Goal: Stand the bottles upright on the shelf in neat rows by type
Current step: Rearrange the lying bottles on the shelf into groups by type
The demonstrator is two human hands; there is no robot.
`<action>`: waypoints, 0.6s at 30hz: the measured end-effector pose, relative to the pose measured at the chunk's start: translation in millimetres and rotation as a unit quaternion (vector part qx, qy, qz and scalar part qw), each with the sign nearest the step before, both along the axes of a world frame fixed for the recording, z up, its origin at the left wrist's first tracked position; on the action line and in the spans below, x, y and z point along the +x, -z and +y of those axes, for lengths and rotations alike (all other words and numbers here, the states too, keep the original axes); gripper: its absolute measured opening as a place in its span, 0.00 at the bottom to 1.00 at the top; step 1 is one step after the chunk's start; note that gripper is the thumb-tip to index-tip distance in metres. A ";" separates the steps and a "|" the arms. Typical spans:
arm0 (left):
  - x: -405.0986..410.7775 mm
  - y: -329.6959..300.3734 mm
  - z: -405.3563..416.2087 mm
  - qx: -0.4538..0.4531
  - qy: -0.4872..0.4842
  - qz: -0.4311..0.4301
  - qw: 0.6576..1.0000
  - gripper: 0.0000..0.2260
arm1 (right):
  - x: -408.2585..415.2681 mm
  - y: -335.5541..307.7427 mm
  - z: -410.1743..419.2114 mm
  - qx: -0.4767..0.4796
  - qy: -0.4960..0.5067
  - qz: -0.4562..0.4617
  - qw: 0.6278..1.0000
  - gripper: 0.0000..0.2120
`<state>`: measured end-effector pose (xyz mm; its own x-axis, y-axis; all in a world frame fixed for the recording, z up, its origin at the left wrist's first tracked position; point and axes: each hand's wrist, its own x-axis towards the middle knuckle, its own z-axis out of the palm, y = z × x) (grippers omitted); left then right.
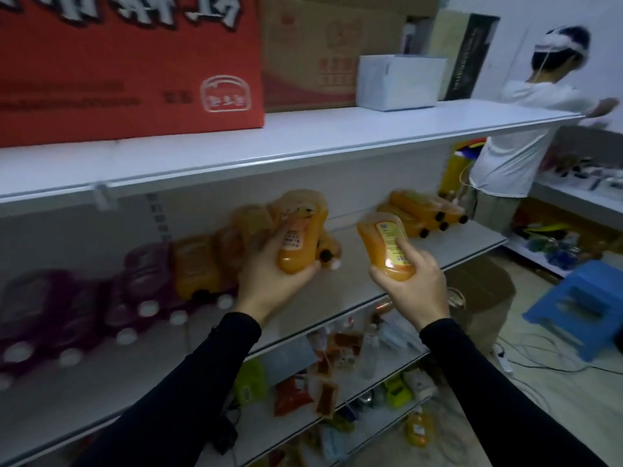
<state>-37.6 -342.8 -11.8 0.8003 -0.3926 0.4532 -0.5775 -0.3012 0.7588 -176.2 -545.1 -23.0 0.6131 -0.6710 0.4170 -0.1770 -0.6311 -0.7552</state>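
Stockroom, white metal shelving; the middle shelf (421, 251) is the work surface, red carton (128, 62) and brown cartons on the board above, another person at far right. Far left of both grips: purple bottles (67, 308) lying down, white caps toward the camera, with more orange ones between them and the left hand. Left hand (269, 278) is wrapped round an orange bottle (301, 241), held off the shelf. Just right of it, right hand (416, 284) clasps a second orange bottle (386, 246), forefinger across its label. Beyond the right grip: a heap of orange bottles (421, 214) on their sides. Step looks like pick-up, with sorting barely begun. Next: stand both upright, caps up, together. Label print and carton lettering too blurred to read.
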 end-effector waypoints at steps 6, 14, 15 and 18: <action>-14.9 15.4 -138.8 0.001 0.013 0.040 0.999 0.27 | -26.9 2.1 -122.2 0.013 0.018 0.028 0.999 0.34; 15.2 59.8 -247.8 0.123 -0.016 0.109 0.986 0.33 | -10.6 11.9 -215.8 0.030 -0.015 0.074 0.997 0.35; 22.7 66.9 -258.3 0.137 -0.022 0.120 0.983 0.34 | -4.2 13.1 -223.7 0.030 -0.025 0.080 0.996 0.36; 43.0 84.6 -286.6 0.216 -0.089 0.099 0.967 0.34 | 17.2 18.2 -243.8 0.024 -0.043 0.105 0.993 0.37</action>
<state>5.5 -629.4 -96.4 0.9271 -0.3590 0.1078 -0.3430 -0.6966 0.6301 -159.0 -788.9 -41.2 0.7397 -0.6276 0.2429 -0.2807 -0.6157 -0.7363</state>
